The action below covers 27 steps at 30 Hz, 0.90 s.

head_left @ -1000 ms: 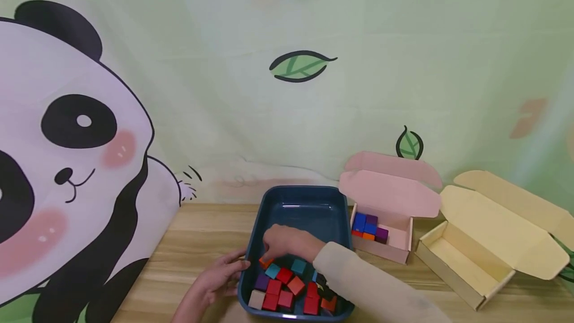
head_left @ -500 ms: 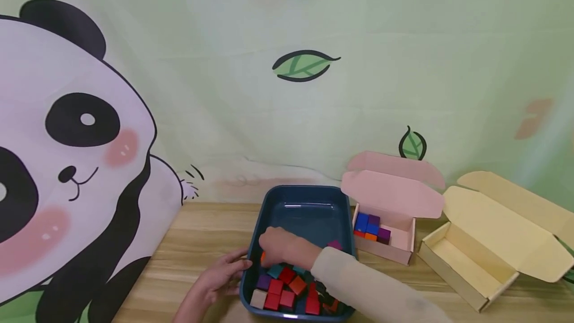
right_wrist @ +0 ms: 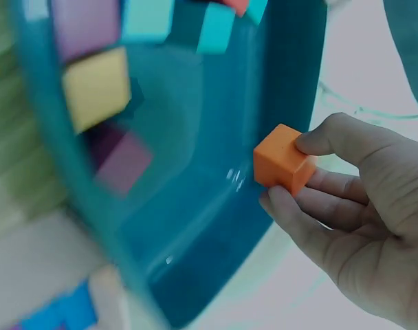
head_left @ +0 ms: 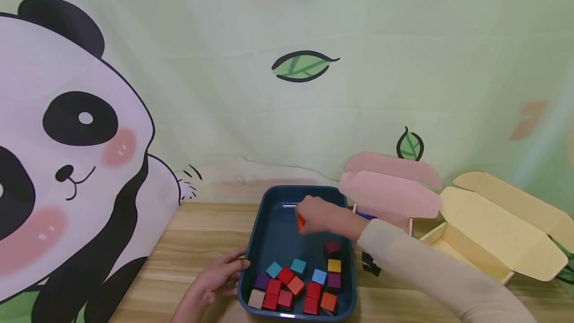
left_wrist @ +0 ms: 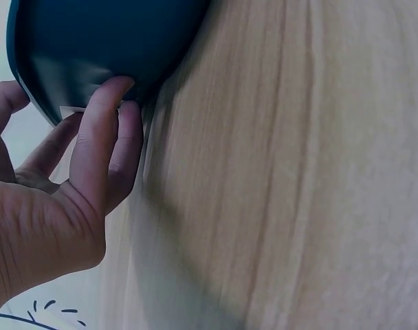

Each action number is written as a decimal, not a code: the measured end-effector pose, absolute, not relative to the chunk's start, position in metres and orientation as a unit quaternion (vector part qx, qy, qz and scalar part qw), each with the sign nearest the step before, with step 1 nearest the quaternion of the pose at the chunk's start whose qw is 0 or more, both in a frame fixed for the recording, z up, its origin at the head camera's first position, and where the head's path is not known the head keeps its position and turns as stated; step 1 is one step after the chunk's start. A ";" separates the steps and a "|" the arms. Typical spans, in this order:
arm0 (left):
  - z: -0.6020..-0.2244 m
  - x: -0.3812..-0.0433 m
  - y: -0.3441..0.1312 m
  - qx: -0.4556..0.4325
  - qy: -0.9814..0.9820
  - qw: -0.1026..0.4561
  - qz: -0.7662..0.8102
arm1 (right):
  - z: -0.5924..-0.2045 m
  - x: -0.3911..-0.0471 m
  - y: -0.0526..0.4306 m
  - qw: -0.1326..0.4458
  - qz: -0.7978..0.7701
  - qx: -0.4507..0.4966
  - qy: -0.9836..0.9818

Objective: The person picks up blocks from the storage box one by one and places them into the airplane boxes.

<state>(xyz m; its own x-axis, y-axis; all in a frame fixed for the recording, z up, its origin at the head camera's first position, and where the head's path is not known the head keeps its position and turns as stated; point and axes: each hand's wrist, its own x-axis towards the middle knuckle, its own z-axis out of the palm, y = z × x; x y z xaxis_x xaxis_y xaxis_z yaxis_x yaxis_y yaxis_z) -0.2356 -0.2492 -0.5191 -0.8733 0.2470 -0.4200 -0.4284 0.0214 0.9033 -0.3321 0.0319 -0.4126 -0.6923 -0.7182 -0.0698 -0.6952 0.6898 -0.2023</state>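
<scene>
In the head view my right hand (head_left: 316, 216) is over the far part of a dark blue tray (head_left: 264, 218). Thumb and fingers pinch an orange cube block (right_wrist: 283, 159), seen whole in the right wrist view. My left hand (head_left: 219, 275) holds the tray's left side, with the thumb at the rim and the other fingers against the outer wall (left_wrist: 147, 41). Several cube blocks lie in the near part of the tray, among them a red block (head_left: 311, 305), a teal block (head_left: 298, 266), a yellow block (head_left: 334, 266) and a white block (head_left: 256, 298).
To the tray's right stands an open pink box (head_left: 390, 193) with blue blocks (right_wrist: 64, 313) in it, partly hidden by my right arm. A cream box (head_left: 484, 233) with its lid up is farther right. A panda-printed cloth (head_left: 215, 88) hangs behind the wooden table (head_left: 202, 228).
My right hand has lifted the orange block from the tray's left side and moved it up and to the right, uncovering the blocks below. My left hand has stayed at the rim.
</scene>
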 end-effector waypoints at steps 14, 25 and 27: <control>-0.515 -0.236 -0.249 -0.072 0.677 0.245 0.690 | -0.389 -0.349 0.128 0.078 0.006 -0.383 0.921; -0.517 -0.236 -0.250 -0.065 0.682 0.231 0.691 | -0.398 -0.361 0.171 0.122 0.059 -0.444 0.886; -0.518 -0.235 -0.250 -0.060 0.680 0.228 0.694 | -0.400 -0.360 0.176 0.126 0.062 -0.435 0.890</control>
